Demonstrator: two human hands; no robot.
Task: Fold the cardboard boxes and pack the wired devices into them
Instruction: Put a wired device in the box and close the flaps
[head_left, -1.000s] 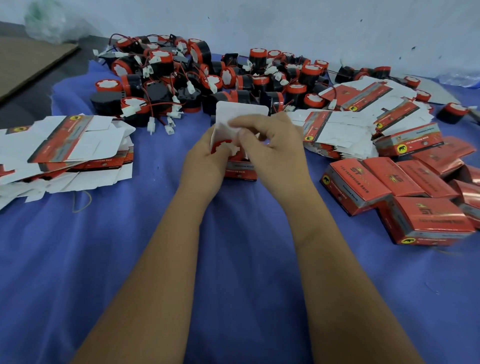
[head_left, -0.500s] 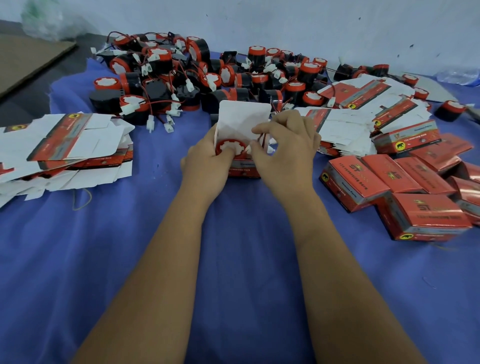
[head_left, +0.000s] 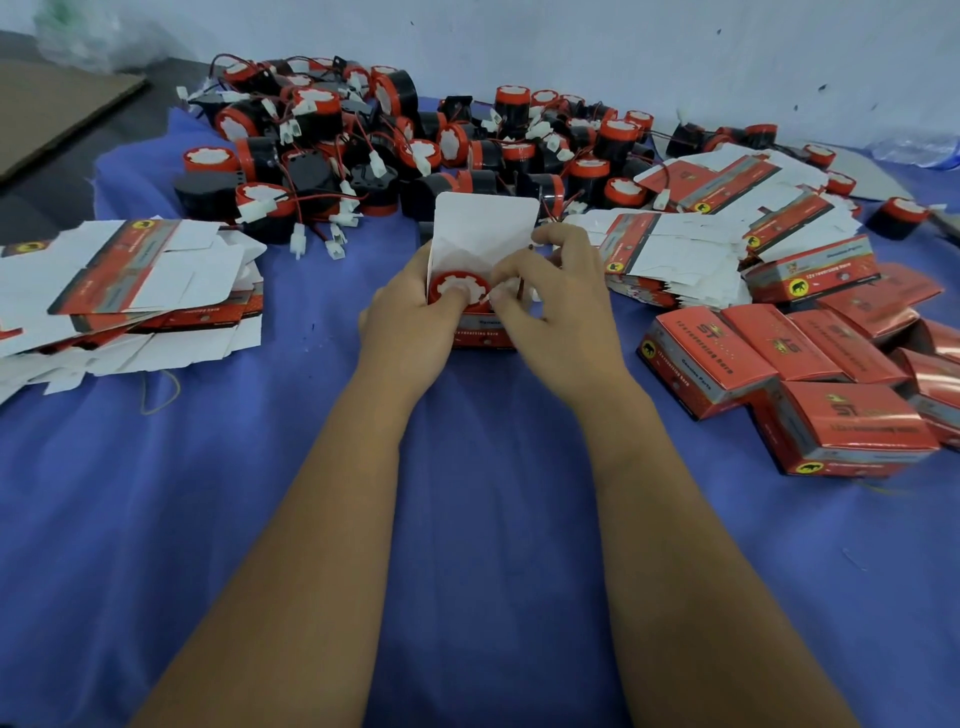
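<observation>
**Device seated in open box**

The left hand (head_left: 410, 317) gripped the box (head_left: 480, 332) at centre, thumb on the device (head_left: 460, 291) inside. The right hand (head_left: 556, 312) pinched its wire (head_left: 521, 283). Loose devices (head_left: 415, 145) lay at 12 o'clock.

red device (head_left: 459, 289) in open box (head_left: 483, 332)

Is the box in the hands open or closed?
Open. The box has its white lid flap standing up, and the red device shows inside.
</observation>
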